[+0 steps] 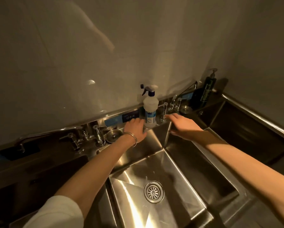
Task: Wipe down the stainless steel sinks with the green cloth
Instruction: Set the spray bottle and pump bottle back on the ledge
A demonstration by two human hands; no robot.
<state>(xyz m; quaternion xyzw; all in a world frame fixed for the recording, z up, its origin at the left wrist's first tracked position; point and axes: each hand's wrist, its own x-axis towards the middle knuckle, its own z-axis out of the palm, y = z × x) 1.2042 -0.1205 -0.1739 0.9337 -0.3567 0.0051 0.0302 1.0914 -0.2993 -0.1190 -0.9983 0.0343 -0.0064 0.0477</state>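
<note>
Both arms reach forward over the middle stainless steel sink [156,165], whose round drain strainer [153,192] sits toward six o'clock in the head view. The left hand [135,129], with thin bangles [131,137] at the wrist, lies flat with straight fingers at the sink's back rim, its fingertips touching the base of a white spray bottle [150,111] that stands upright on the back ledge near twelve o'clock of the basin. The right hand [184,126], at about one o'clock, is also spread open, palm down, resting on the divider between the middle sink and the right sink [246,129]; it holds nothing. The green cloth cannot be made out anywhere in view. A faucet [175,102] stands behind the right hand, and a dark pump bottle [208,89] stands in the corner at two o'clock. Another faucet [75,137] and a loose strainer [114,134] sit on the ledge at ten o'clock. A white sleeve [55,213] shows at seven o'clock.
</note>
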